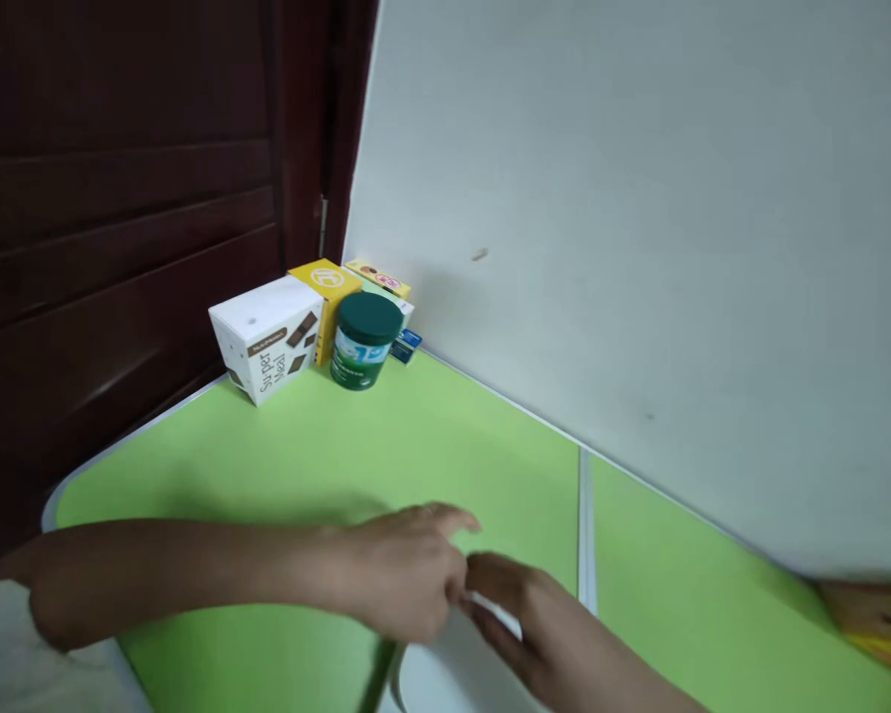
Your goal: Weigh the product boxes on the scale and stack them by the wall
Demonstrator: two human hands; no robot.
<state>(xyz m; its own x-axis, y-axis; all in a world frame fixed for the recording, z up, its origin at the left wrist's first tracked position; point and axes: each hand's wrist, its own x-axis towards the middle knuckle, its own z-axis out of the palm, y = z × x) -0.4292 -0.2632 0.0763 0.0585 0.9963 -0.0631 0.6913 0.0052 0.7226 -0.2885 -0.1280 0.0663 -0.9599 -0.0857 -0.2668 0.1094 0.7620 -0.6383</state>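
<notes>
Low in the middle of the view, my left hand (414, 572) reaches in from the left, its index finger out and the other fingers curled. Its fingertips meet those of my right hand (524, 616), which comes from the lower right with bent, closed fingers. What the left fingers pinch is hidden. Below both hands is a smooth white object (445, 675), cut off by the bottom edge; its kind does not show. The right fingers close over its upper edge. A dark green strip (378, 675) runs along its left side, blurred.
On the green tabletop (327, 451), a white "Super Meal" box (274, 342), a yellow box (327, 282), a dark green lidded tub (366, 342) and small packages (406, 344) stand in the far corner. A dark door (119, 198) and pale wall (639, 248) border it. A brown-yellow object (880, 624) lies right.
</notes>
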